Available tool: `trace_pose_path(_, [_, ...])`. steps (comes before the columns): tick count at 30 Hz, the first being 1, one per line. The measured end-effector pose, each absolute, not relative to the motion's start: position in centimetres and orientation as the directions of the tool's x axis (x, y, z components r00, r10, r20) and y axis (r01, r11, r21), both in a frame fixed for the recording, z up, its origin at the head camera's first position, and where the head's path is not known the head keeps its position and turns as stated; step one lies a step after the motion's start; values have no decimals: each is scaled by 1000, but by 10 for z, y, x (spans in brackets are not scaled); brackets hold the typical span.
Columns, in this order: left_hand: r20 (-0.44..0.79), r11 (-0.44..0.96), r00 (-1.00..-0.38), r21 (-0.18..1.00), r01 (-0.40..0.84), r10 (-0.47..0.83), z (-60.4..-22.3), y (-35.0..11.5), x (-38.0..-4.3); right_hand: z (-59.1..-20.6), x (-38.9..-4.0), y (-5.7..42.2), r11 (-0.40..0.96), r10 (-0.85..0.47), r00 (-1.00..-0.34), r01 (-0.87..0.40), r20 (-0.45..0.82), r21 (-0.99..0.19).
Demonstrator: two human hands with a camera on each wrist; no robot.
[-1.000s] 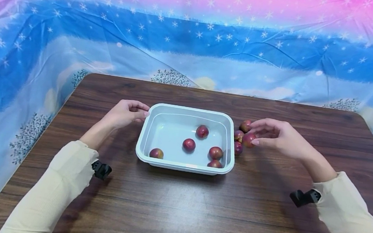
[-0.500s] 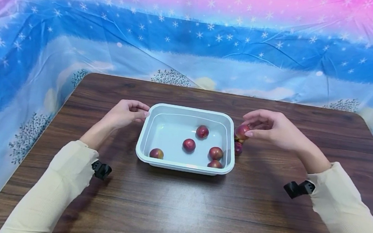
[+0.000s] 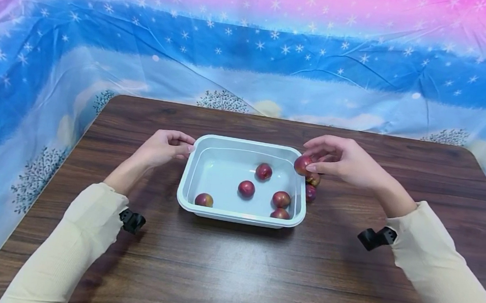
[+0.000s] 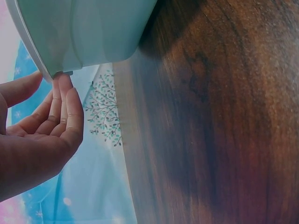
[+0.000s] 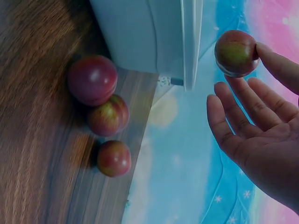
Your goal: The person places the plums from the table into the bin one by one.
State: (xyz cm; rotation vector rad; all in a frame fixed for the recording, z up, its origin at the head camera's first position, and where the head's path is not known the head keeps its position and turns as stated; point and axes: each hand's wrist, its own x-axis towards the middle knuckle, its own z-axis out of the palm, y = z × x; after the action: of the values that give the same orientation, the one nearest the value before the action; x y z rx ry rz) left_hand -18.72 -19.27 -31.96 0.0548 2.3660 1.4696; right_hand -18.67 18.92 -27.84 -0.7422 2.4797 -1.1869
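Note:
A white plastic tub (image 3: pixel 236 215) stands on the table with several red plums (image 3: pixel 246 189) on its floor. At its far left corner my left hand (image 3: pixel 160 147) pinches the rim, thumb above and fingertips under the lip in the left wrist view. My right hand (image 3: pixel 343 161) holds a plum (image 3: pixel 301 165) between thumb and fingertips, above the table at the tub's right rim. In the right wrist view this red-and-green plum (image 5: pixel 236 53) is higher than the rim. Beside the tub's right wall lie three more plums (image 5: pixel 92 80), partly hidden in the head view.
The dark wood-grain table (image 3: pixel 230 273) extends round the tub on all sides. A snowflake-patterned cloth (image 3: pixel 262 50) hangs behind the table and along its left side. Both wrists carry a black camera mount (image 3: pixel 132 221).
My right hand has lifted the plum from the group beside the tub and brought it left to the right rim. The left hand and the tub have stayed in place.

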Motion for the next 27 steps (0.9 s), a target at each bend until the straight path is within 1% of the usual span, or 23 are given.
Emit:
trace_pose_path(6, [-274,460,-938,875,-151,213,-320,-192,-188,-280,-187,179,512,-575,-815,-289,-73,-809])
trace_pose_path(12, [-273,462,-938,874,-149,213,-319,-192,-188,-283,-186,171,517,-587,-807,-315,-62,-796])
trace_pose_path(20, [-278,466,-936,871,-152,215,-319,-192,-188,-286,-186,163,511,-600,-797,-311,-73,-801])
trace_pose_path(27, [-279,476,-936,867,-150,214,-319,-192,-188,-289,-185,158,476,-629,-776,-339,-45,-812])
